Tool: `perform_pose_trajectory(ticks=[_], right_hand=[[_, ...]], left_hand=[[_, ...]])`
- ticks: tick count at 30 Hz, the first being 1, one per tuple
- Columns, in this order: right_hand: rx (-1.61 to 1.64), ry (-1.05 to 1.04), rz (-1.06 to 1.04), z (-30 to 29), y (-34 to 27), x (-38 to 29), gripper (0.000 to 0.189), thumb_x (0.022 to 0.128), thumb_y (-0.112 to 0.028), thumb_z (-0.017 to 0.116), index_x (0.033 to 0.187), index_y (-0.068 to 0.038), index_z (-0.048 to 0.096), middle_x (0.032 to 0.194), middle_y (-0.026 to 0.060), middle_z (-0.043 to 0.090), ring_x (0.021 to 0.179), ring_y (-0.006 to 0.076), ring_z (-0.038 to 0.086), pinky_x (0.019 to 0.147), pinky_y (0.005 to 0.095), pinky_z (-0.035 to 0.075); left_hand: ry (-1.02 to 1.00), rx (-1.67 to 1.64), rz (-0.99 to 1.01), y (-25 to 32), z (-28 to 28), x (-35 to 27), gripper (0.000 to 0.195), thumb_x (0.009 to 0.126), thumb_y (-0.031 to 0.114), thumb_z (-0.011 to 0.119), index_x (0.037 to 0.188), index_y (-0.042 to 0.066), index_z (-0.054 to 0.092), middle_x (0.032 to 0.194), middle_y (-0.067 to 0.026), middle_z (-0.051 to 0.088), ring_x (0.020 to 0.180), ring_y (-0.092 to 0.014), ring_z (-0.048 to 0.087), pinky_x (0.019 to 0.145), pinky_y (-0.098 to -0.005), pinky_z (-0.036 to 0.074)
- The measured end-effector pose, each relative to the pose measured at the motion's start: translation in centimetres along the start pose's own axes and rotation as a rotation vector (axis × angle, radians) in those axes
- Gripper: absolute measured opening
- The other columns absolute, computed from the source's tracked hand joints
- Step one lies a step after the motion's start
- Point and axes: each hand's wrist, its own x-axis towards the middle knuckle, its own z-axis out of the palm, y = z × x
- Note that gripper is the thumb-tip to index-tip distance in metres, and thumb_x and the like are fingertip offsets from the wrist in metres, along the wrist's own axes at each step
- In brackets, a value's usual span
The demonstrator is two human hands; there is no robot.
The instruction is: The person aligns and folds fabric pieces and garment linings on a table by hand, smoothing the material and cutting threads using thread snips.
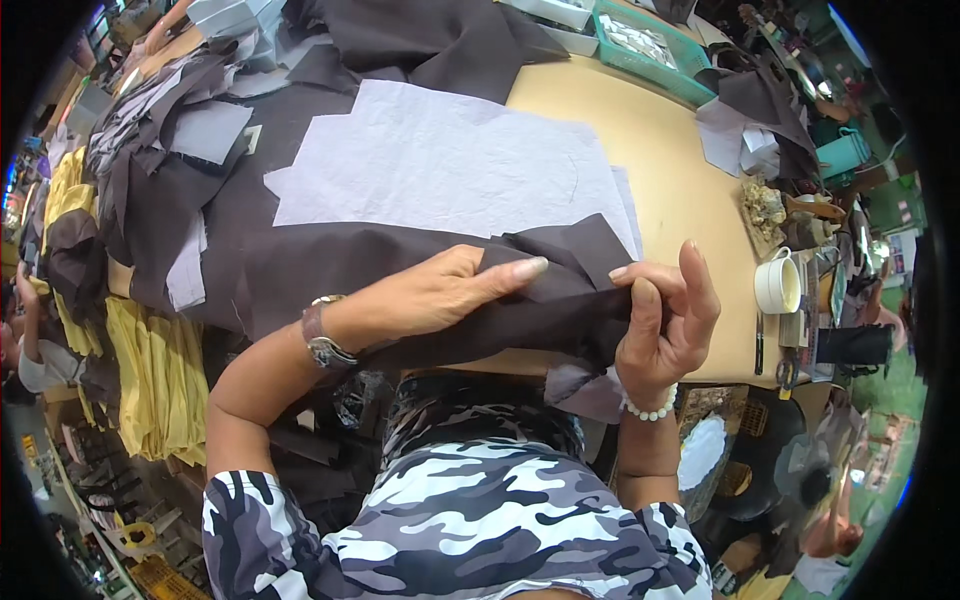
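Dark brown fabric (330,266) lies bunched along the near edge of the table. My right hand (664,322) pinches a corner of it between thumb and a finger, with another finger raised. My left hand (450,292) rests on the same fabric, thumb stretched to the right; its other fingers are partly hidden by the cloth, so its grip is unclear. Beyond both hands, a pale lilac-grey cut panel (450,157) lies flat, with another pale layer showing under its right edge.
A white mug (778,285), a black pen (759,345) and a brush (814,206) are at the right. A green basket (652,71) of small white pieces stands at the back. Fabric scraps (210,131) and yellow cloth (157,375) are at the left. Other people work nearby.
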Motion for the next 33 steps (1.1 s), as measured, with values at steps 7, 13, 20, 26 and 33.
perform_pose_trajectory(ticks=[7, 13, 20, 26, 33], right_hand=[[0.021, 0.031, -0.114, -0.4, 0.0, -0.5, 0.04, 0.088, 0.006, 0.053, 0.126, 0.005, 0.041, 0.075, 0.0118, 0.063, 0.066, 0.0164, 0.062, 0.062, 0.026, 0.049], [0.023, -0.052, -0.004, -2.6, 0.9, -2.6, 0.043, 0.087, 0.008, 0.054, 0.127, 0.004, 0.041, 0.074, 0.0106, 0.062, 0.062, 0.0171, 0.061, 0.059, 0.0259, 0.049], [-0.084, -0.165, 0.092, -4.5, 0.0, -6.1, 0.046, 0.084, 0.01, 0.055, 0.128, 0.004, 0.043, 0.069, 0.0115, 0.06, 0.058, 0.0197, 0.06, 0.055, 0.0289, 0.048], [-0.279, -0.415, 0.48, -4.8, -2.7, -11.2, 0.051, 0.078, 0.006, 0.062, 0.127, 0.003, 0.048, 0.069, 0.0123, 0.062, 0.055, 0.0264, 0.062, 0.052, 0.0324, 0.049], [-0.212, -0.393, 0.448, -6.9, -3.8, -9.6, 0.066, 0.074, -0.014, 0.073, 0.128, 0.007, 0.043, 0.084, 0.0116, 0.065, 0.063, 0.0208, 0.063, 0.056, 0.0312, 0.051]], left_hand=[[0.379, 0.956, 0.707, -4.9, -0.3, 4.6, 0.026, 0.075, 0.0, 0.06, 0.101, -0.003, 0.06, 0.104, -0.0209, 0.058, 0.096, -0.039, 0.054, 0.088, -0.0369, 0.045], [0.25, 0.329, 0.534, -0.6, -5.7, 6.6, 0.024, 0.086, 0.007, 0.054, 0.106, -0.004, 0.061, 0.095, -0.018, 0.068, 0.084, -0.023, 0.064, 0.076, -0.0327, 0.048], [0.543, 1.143, 0.529, 7.0, -15.8, 12.6, 0.028, 0.086, 0.024, 0.058, 0.101, 0.002, 0.064, 0.094, -0.0198, 0.065, 0.091, -0.037, 0.06, 0.08, -0.0416, 0.048], [0.649, 1.366, 0.471, 4.0, -17.9, 18.9, 0.022, 0.086, 0.02, 0.056, 0.098, 0.005, 0.066, 0.09, -0.0195, 0.065, 0.087, -0.037, 0.062, 0.077, -0.0442, 0.048], [0.797, 1.228, 0.812, 3.2, -15.9, 16.2, 0.036, 0.086, 0.024, 0.058, 0.116, 0.005, 0.056, 0.106, -0.0178, 0.062, 0.097, -0.035, 0.059, 0.079, -0.0421, 0.047]])
